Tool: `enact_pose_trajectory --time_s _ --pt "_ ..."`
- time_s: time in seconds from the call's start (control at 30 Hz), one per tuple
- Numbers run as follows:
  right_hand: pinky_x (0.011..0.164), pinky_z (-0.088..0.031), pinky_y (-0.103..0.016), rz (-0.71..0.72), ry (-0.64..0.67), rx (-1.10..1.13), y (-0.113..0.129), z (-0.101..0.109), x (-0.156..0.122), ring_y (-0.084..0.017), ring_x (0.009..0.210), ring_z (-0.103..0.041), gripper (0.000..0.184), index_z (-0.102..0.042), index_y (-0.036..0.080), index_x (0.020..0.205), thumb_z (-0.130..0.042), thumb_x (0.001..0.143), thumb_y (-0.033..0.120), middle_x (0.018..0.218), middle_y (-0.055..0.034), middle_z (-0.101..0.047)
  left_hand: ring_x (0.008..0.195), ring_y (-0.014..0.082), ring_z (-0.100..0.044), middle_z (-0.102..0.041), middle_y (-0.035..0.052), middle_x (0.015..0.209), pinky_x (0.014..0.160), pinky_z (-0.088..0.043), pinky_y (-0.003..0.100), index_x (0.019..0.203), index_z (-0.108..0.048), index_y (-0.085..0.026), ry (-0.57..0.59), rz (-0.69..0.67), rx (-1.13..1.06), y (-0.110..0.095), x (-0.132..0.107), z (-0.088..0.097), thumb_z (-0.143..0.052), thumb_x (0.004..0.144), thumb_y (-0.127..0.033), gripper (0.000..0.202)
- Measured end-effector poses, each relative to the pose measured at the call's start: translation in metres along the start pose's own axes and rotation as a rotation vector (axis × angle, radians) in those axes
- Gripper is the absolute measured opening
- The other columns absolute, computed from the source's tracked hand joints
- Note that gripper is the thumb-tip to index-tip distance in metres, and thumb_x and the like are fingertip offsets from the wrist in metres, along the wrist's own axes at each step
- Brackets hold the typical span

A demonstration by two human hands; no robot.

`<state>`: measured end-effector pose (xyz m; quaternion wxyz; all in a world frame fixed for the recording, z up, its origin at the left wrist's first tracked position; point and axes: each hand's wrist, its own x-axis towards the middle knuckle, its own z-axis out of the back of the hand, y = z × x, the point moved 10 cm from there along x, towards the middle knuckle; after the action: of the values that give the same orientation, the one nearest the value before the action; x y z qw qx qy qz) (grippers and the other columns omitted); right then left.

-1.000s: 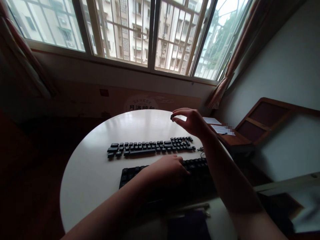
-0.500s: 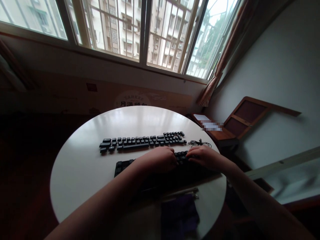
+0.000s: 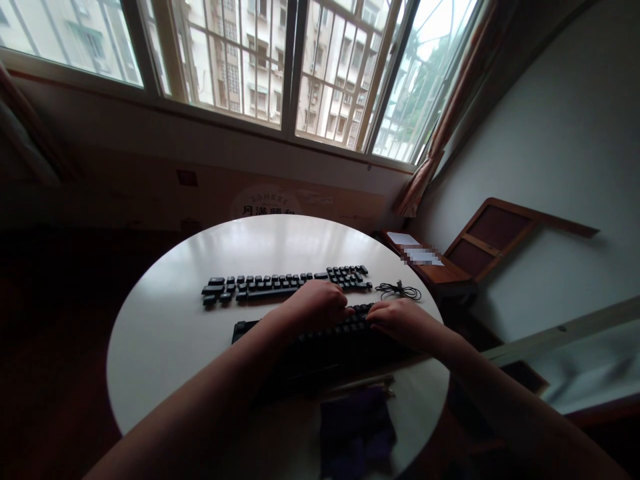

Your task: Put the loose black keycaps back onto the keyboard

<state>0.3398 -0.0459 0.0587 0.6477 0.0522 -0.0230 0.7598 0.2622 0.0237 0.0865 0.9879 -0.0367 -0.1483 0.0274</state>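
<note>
A black keyboard (image 3: 260, 331) lies across the near half of a round white table (image 3: 165, 333). My left hand (image 3: 320, 305) rests on the keyboard's upper edge near its middle, fingers curled down over it. My right hand (image 3: 400, 321) sits on the keyboard's right part, its fingertips bunched together and pointing left at the keys; what they pinch is hidden. Just beyond the keyboard, loose black keycaps (image 3: 280, 283) are laid out in rows shaped like a keyboard.
A coiled thin black cable (image 3: 399, 290) lies right of the keycaps. A purple object (image 3: 357, 433) and a thin pale bar (image 3: 360, 385) sit at the table's near edge. A wooden side table with papers (image 3: 425, 263) stands right; the window is behind.
One second ago my right hand was raised over the keycap rows, pinching a small dark keycap. It has since come down onto the keyboard's right part. My left hand stayed on the keyboard.
</note>
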Motion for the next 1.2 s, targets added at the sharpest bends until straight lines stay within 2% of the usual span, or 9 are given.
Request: enact_pose_trajectory --time_s 0.2,0.3,0.37,0.5,0.63,0.87,0.93,1.07,1.2 --pt "0.072 -0.051 -0.027 -0.035 -0.041 -0.079 0.005 -0.007 -0.004 -0.019 0.078 -0.071 0.019 -0.077 0.025 0.098 -0.062 0.092 0.018 0.099 -0.0048 -0.076 0.071 0.018 -0.065 -0.07 0.0054 0.076 0.059 -0.041 0.026 0.064 -0.068 -0.018 0.008 0.0 0.0 0.0 0.0 -0.003 -0.056 0.092 -0.037 0.036" --pt "0.087 -0.051 -0.035 -0.081 -0.15 -0.06 0.006 -0.01 -0.015 -0.023 0.094 -0.07 0.021 -0.076 0.024 0.105 -0.057 0.095 0.021 0.106 -0.0066 -0.075 0.072 0.0179 -0.066 -0.072 0.0056 0.078 0.061 -0.042 0.025 0.067 -0.069 -0.018 -0.003 -0.003 0.0 0.0 0.0 -0.002 -0.056 0.091 -0.036 0.033" --pt "0.103 -0.044 -0.045 -0.11 -0.197 -0.057 0.008 -0.015 -0.025 -0.028 0.114 -0.064 0.026 -0.072 0.023 0.117 -0.054 0.098 0.026 0.118 -0.0086 -0.072 0.072 0.0173 -0.065 -0.072 0.0057 0.078 0.062 -0.042 0.025 0.066 -0.069 -0.018 -0.008 -0.004 -0.003 0.0 -0.001 -0.001 -0.056 0.091 -0.035 0.033" --pt "0.116 -0.023 -0.061 -0.146 -0.152 -0.079 0.015 -0.035 -0.044 -0.034 0.14 -0.041 0.051 -0.048 0.02 0.146 -0.048 0.1 0.042 0.146 -0.0136 -0.052 0.071 0.0169 -0.065 -0.072 0.0054 0.078 0.062 -0.042 0.025 0.066 -0.069 -0.018 -0.003 0.004 -0.003 0.0 -0.001 0.0 -0.056 0.091 -0.035 0.033" --pt "0.116 -0.018 -0.066 -0.173 -0.122 -0.083 0.014 -0.052 -0.055 -0.034 0.147 -0.027 0.065 -0.025 0.021 0.157 -0.041 0.101 0.051 0.157 -0.0134 -0.035 0.071 0.0168 -0.065 -0.071 0.0044 0.077 0.061 -0.041 0.025 0.064 -0.067 -0.017 0.012 0.005 0.012 -0.002 0.0 0.0 -0.056 0.091 -0.034 0.033" --pt "0.118 -0.019 -0.063 -0.298 -0.444 -0.057 -0.006 -0.037 -0.075 -0.032 0.151 -0.013 0.067 -0.003 0.019 0.16 -0.02 0.104 0.051 0.162 -0.013 -0.024 0.072 0.0172 -0.064 -0.07 0.0037 0.078 0.06 -0.042 0.026 0.065 -0.066 -0.018 0.045 -0.02 0.017 -0.006 0.0 -0.003 -0.059 0.09 -0.033 0.03" --pt "0.118 -0.018 -0.064 -0.306 -0.436 -0.071 -0.005 -0.038 -0.075 -0.033 0.151 -0.013 0.065 -0.009 0.021 0.16 -0.022 0.104 0.051 0.162 -0.0113 -0.023 0.079 0.0191 -0.064 -0.07 0.0043 0.083 0.066 -0.046 0.028 0.071 -0.068 -0.019 0.031 -0.049 0.027 -0.011 0.0 -0.003 -0.06 0.09 -0.032 0.024" --pt "0.115 -0.018 -0.068 -0.295 -0.338 -0.095 -0.002 -0.047 -0.07 -0.036 0.15 -0.015 0.053 -0.042 0.029 0.151 -0.032 0.103 0.051 0.163 -0.0078 -0.022 0.093 0.0233 -0.062 -0.069 0.0067 0.096 0.08 -0.05 0.034 0.092 -0.071 -0.021 -0.001 -0.11 0.032 -0.026 -0.001 -0.005 -0.064 0.087 -0.032 0.014" --pt "0.115 -0.019 -0.068 -0.299 -0.339 -0.076 -0.002 -0.046 -0.069 -0.036 0.15 -0.015 0.053 -0.042 0.027 0.15 -0.033 0.103 0.05 0.163 -0.0085 -0.022 0.111 0.0287 -0.059 -0.066 0.0108 0.12 0.094 -0.047 0.04 0.126 -0.062 -0.021 0.021 -0.084 0.024 -0.034 -0.003 -0.019 -0.067 0.085 -0.039 0.045"
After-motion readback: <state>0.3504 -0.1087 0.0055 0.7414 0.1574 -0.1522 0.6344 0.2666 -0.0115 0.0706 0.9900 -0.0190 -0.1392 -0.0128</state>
